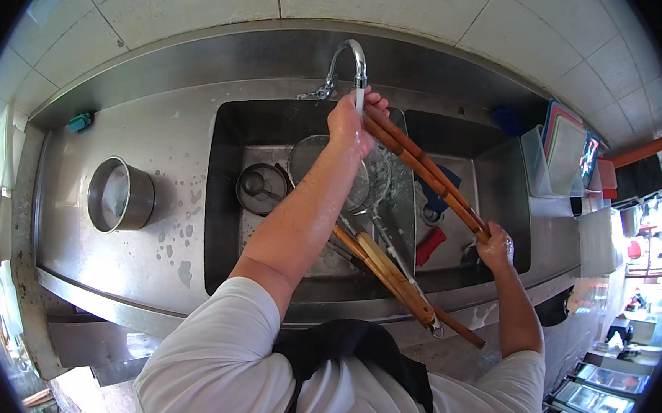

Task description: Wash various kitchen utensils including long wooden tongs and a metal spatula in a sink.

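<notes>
My right hand (497,246) is closed around the lower right end of a pair of long brown wooden sticks (426,167). They slant up across the sink divider to the tap. At their upper end my left hand (350,123) is closed around them under the curved chrome tap (357,55), where water runs down. Below my left forearm, round wire strainers (379,178) lie in the left basin, partly hidden. Several wooden handles (395,276) stick out over the front rim. A ladle (259,186) rests in a dark round pan beside the strainers.
A steel pot (140,197) stands on the left drainboard, with a green scrubber (80,121) behind it. The right basin (467,131) holds a red object (429,246) and a blue cloth-like item. A clear bin (533,163) of coloured boards stands at the right.
</notes>
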Motion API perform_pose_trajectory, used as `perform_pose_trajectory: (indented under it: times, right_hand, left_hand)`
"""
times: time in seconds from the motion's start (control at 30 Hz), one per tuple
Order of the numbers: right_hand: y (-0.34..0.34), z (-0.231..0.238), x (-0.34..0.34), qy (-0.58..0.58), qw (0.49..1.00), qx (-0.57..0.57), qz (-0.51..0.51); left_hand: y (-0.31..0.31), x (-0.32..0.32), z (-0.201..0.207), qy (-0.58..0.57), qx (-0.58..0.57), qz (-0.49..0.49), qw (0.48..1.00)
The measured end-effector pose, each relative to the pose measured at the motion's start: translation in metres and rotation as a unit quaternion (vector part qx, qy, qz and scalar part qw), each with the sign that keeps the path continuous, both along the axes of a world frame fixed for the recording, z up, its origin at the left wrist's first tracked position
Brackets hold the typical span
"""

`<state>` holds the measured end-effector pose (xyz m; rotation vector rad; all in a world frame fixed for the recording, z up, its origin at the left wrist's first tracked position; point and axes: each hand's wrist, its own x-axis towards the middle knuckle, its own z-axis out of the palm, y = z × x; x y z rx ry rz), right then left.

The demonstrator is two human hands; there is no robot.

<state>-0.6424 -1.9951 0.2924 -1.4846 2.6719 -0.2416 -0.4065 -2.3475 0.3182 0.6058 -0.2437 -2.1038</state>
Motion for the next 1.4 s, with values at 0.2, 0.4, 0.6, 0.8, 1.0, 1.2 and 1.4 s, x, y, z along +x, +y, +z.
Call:
perform_pose_trajectory:
  times: [0.2, 0.4, 0.6, 0.8, 1.0, 1.2, 1.4]
  right_hand:
    - [-0.081, -0.001, 0.051, -0.014, 0.991, -0.11, 0.074]
    - [-0.249, 0.007, 0.154, -0.077, 0.953, -0.237, 0.173]
    - [-0.338, 0.03, 0.162, -0.521, 0.824, 0.057, 0.215]
    - [-0.339, 0.032, 0.197, -0.17, 0.967, -0.146, 0.117]
    - [-0.278, 0.036, 0.169, -0.169, 0.958, -0.195, 0.128]
    - [-0.16, 0.008, 0.099, -0.076, 0.995, -0.034, 0.062]
    - [-0.003, -0.025, 0.019, -0.037, 0.999, 0.03, 0.0]
  left_hand:
    - [0.019, 0.009, -0.016, -0.039, -0.043, -0.048, 0.997]
    - [0.019, 0.017, -0.011, -0.161, -0.071, 0.038, 0.984]
    - [-0.042, 0.074, 0.03, -0.25, -0.237, 0.091, 0.934]
    - [-0.025, 0.036, 0.013, -0.274, -0.254, 0.19, 0.908]
    - [0.03, 0.0, -0.03, -0.188, -0.201, 0.135, 0.952]
    - [0.032, 0.012, -0.029, -0.035, -0.032, 0.0, 0.999]
    - [0.0, 0.026, -0.008, 0.02, -0.008, -0.019, 1.0]
